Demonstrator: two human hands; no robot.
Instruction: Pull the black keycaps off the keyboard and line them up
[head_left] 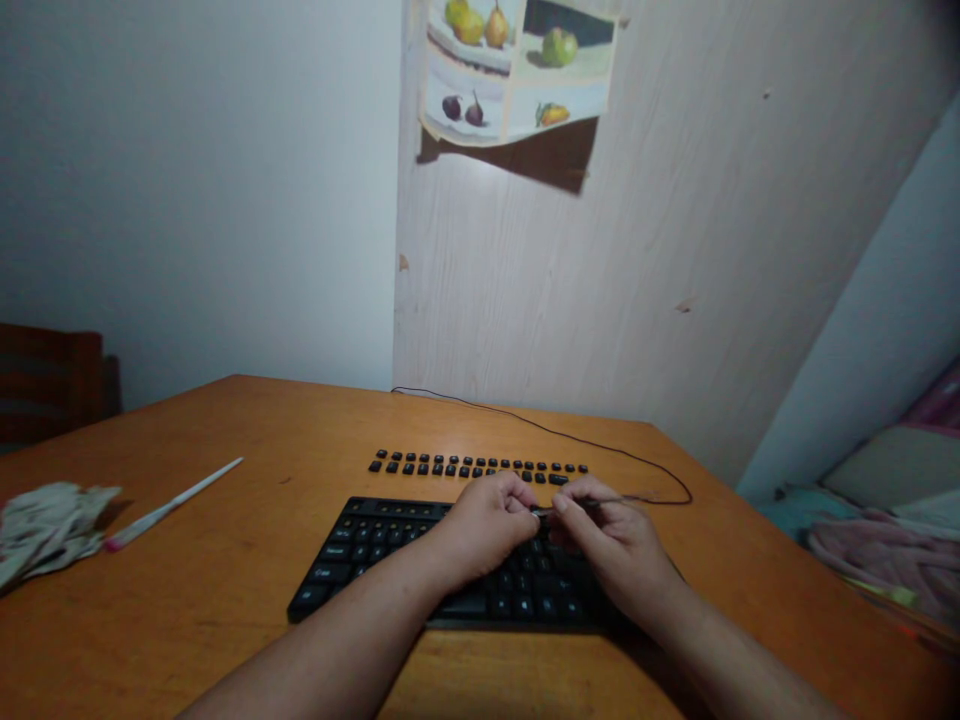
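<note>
A black keyboard [322, 602] lies on the table under both hands, with keycaps off along its far edge. My left hand [487, 525] is closed in a pinch over the keyboard's right half; what its fingertips hold is too small to make out. Facing it, my right hand [619, 540] is closed around a thin dark tool [546, 512], whose tip reaches the left fingertips. Its exact kind is unclear. Behind the keyboard, loose black keycaps [408, 469] stand in two neat rows, partly hidden by my left hand.
The wooden table [225, 600] carries a crumpled cloth [49, 525] and a white brush-like stick [176, 505] on the left. A black cable [540, 422] curves along the back and right. Bedding [885, 550] lies beyond the right edge; a chair [52, 380] stands far left.
</note>
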